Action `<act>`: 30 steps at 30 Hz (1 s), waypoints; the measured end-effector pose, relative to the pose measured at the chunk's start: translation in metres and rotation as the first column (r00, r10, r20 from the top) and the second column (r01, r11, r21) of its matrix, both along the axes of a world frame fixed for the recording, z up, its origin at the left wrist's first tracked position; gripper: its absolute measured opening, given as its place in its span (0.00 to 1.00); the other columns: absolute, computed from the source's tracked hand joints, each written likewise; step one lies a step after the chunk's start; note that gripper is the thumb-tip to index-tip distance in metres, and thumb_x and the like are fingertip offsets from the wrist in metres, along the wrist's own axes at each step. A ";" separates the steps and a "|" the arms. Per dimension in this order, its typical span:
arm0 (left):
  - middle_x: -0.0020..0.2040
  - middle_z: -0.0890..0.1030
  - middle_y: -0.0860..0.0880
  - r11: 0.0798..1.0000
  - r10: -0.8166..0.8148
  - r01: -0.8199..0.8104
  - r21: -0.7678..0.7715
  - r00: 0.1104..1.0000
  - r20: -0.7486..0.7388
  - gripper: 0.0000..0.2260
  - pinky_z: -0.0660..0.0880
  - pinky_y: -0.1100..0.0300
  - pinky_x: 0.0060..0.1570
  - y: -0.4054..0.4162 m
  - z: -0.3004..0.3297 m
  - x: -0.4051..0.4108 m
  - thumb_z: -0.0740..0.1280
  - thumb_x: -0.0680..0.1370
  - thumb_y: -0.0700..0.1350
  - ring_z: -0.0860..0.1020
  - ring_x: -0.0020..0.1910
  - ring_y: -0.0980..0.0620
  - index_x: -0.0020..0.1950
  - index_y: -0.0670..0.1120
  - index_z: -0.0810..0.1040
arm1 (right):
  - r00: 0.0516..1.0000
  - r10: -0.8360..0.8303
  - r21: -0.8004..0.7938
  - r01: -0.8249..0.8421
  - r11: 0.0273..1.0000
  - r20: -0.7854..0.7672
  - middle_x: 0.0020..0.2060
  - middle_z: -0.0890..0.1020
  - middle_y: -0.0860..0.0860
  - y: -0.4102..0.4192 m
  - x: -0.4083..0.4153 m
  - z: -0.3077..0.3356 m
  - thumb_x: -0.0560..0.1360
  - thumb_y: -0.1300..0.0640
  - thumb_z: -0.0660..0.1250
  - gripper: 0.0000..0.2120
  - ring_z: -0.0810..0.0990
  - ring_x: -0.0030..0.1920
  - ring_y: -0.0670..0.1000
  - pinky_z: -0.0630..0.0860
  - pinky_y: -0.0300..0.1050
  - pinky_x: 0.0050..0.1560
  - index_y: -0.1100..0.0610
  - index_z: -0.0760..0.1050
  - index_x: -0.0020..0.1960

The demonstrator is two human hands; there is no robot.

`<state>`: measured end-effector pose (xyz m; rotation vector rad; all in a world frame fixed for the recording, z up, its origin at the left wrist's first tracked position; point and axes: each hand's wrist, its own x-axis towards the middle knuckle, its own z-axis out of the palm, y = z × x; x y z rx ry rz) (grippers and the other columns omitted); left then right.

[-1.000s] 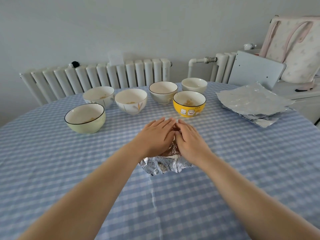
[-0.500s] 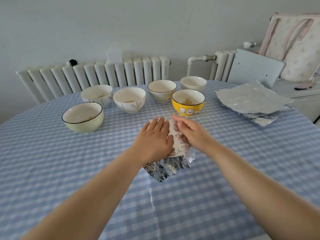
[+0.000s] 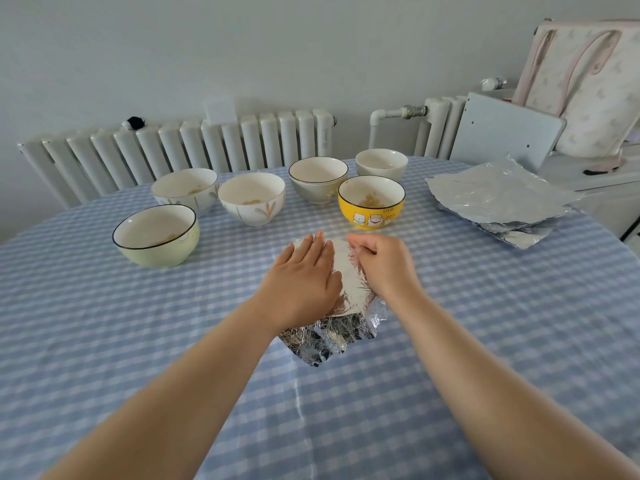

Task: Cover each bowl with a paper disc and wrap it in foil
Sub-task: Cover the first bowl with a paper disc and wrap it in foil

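Hands (image 3: 304, 278) flatten crinkled foil (image 3: 332, 336) (shiny, creased).

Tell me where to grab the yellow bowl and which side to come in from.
Grip the yellow bowl at its near rim, thumb outside on the cat picture, fingers hooked inside; it stands upright and open. Come from the near side: a grey-green bowl and a white bowl crowd it behind. Probably use the right hand, which is closest but now curled on the foil-wrapped bowl.
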<state>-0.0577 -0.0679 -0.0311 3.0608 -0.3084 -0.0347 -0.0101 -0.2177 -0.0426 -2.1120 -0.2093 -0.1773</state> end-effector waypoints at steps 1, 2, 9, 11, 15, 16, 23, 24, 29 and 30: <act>0.81 0.43 0.46 1.000 0.000 0.000 0.000 1.000 -0.003 0.26 0.40 0.52 0.77 0.000 0.000 0.000 0.44 0.84 0.52 0.41 0.80 0.51 0.81 0.44 0.46 | 1.000 0.001 0.020 -0.001 1.000 -0.013 0.56 0.84 0.50 -0.001 0.001 -0.001 0.81 0.62 0.62 0.15 0.79 0.60 0.46 0.69 0.34 0.53 0.55 0.80 0.64; 0.81 0.43 0.46 1.000 0.000 0.000 0.001 1.000 -0.005 0.26 0.40 0.52 0.77 0.000 0.000 0.000 0.44 0.84 0.52 0.41 0.80 0.51 0.81 0.44 0.46 | 1.000 0.006 0.025 -0.005 1.000 -0.029 0.57 0.84 0.50 -0.001 0.002 -0.001 0.81 0.62 0.62 0.15 0.79 0.60 0.45 0.69 0.34 0.52 0.54 0.80 0.64; 0.81 0.42 0.47 1.000 -0.004 0.004 0.006 1.000 -0.013 0.26 0.39 0.53 0.77 0.001 0.000 0.001 0.44 0.84 0.53 0.41 0.80 0.52 0.81 0.45 0.46 | 0.993 0.058 0.049 -0.053 0.997 -0.106 0.33 0.74 0.39 -0.006 0.011 -0.008 0.81 0.62 0.60 0.15 0.69 0.32 0.36 0.66 0.35 0.35 0.54 0.79 0.64; 0.81 0.42 0.47 1.000 -0.002 0.002 0.008 1.000 -0.013 0.26 0.39 0.54 0.77 0.001 0.000 0.001 0.44 0.84 0.53 0.40 0.80 0.52 0.81 0.45 0.46 | 0.991 0.067 0.049 -0.061 0.997 -0.120 0.30 0.73 0.39 -0.007 0.013 -0.009 0.81 0.62 0.59 0.16 0.69 0.28 0.37 0.66 0.35 0.33 0.53 0.79 0.65; 0.81 0.42 0.47 1.000 -0.004 0.004 0.009 1.000 -0.014 0.27 0.39 0.54 0.77 0.002 -0.001 0.002 0.44 0.84 0.53 0.40 0.80 0.52 0.81 0.45 0.46 | 0.981 0.107 0.003 -0.108 0.994 -0.164 0.27 0.76 0.44 -0.010 0.011 -0.004 0.83 0.60 0.57 0.17 0.70 0.23 0.39 0.66 0.35 0.28 0.52 0.76 0.67; 0.81 0.42 0.47 1.000 -0.005 0.005 0.009 1.000 -0.015 0.27 0.39 0.54 0.77 0.001 -0.001 0.002 0.44 0.84 0.53 0.40 0.80 0.53 0.81 0.45 0.46 | 0.978 0.117 -0.012 -0.120 0.993 -0.174 0.30 0.77 0.45 -0.011 0.010 -0.002 0.83 0.60 0.57 0.17 0.71 0.26 0.40 0.67 0.35 0.29 0.52 0.76 0.68; 0.81 0.43 0.48 1.000 -0.007 0.007 -0.002 1.000 -0.001 0.26 0.40 0.54 0.77 0.004 -0.002 0.000 0.45 0.84 0.53 0.41 0.80 0.53 0.81 0.46 0.46 | 0.953 0.174 -0.071 -0.197 0.978 -0.249 0.47 0.84 0.49 -0.011 0.009 0.009 0.84 0.60 0.54 0.17 0.82 0.48 0.49 0.78 0.44 0.47 0.53 0.78 0.65; 0.81 0.43 0.48 1.000 -0.009 0.009 0.001 1.000 -0.004 0.26 0.40 0.54 0.77 0.004 -0.002 0.000 0.45 0.84 0.53 0.41 0.80 0.53 0.81 0.46 0.46 | 0.949 0.182 -0.076 -0.207 0.975 -0.257 0.46 0.85 0.52 -0.011 0.009 0.009 0.83 0.60 0.54 0.17 0.83 0.49 0.52 0.79 0.48 0.51 0.53 0.79 0.62; 0.81 0.42 0.48 0.999 -0.053 0.053 0.013 0.999 -0.011 0.27 0.40 0.54 0.77 0.009 0.001 0.001 0.46 0.84 0.53 0.41 0.80 0.54 0.81 0.47 0.45 | 0.928 0.184 -0.045 -0.210 0.977 -0.324 0.35 0.81 0.54 -0.014 0.009 0.010 0.83 0.61 0.55 0.15 0.77 0.32 0.49 0.72 0.40 0.32 0.65 0.79 0.55; 0.81 0.42 0.49 0.998 -0.064 0.064 0.016 0.998 -0.014 0.27 0.40 0.55 0.77 0.011 0.002 0.002 0.46 0.84 0.53 0.41 0.80 0.54 0.81 0.47 0.45 | 0.924 0.181 -0.045 -0.207 0.977 -0.336 0.33 0.78 0.53 -0.014 0.008 0.008 0.83 0.60 0.55 0.15 0.74 0.31 0.49 0.69 0.40 0.33 0.68 0.77 0.55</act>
